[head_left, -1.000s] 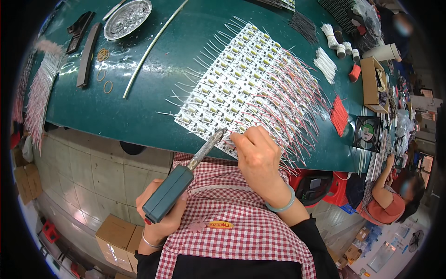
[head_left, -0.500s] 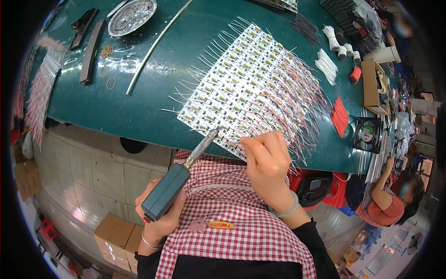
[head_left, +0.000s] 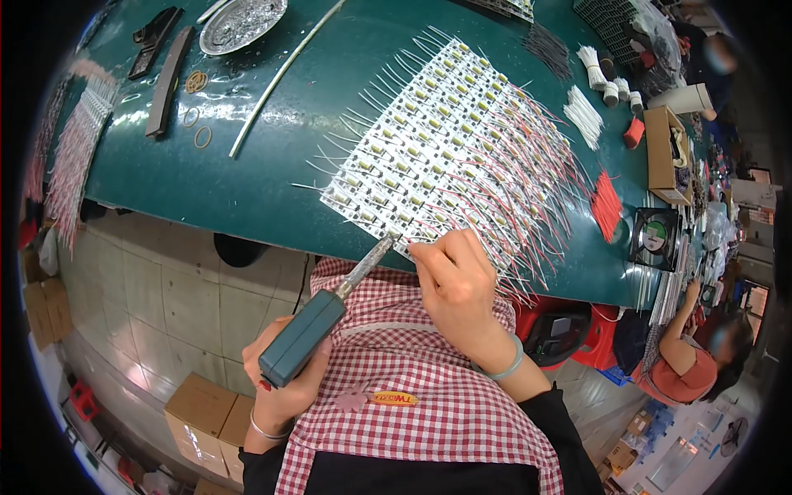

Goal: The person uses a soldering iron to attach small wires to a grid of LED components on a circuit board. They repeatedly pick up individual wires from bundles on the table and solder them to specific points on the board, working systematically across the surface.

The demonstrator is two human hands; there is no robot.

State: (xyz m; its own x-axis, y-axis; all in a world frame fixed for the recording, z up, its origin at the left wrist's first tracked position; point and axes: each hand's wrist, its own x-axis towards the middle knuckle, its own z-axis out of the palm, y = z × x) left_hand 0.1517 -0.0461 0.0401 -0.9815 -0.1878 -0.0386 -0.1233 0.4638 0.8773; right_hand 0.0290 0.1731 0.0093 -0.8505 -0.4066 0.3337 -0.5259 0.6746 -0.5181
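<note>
My left hand is wrapped round the dark green handle of a soldering iron. Its tip touches or hovers just over the near edge of a white panel of circuit boards with rows of small yellowish parts. Close to that tip, the pinched fingers of my right hand hold what looks like the thin end of a wire; the fingers mostly hide it. Red and white wires fan out from the panel's right part, and short white wires stick out along its left side.
On the green table lie a metal dish of scraps, rubber bands, a pale rod and bundles of red wires and white wires. A small fan and cardboard box are at right. A co-worker sits beyond.
My right hand has shifted left and slightly up along the near edge of the panel. The iron's tip has moved slightly right and down, and the two are now closer together.
</note>
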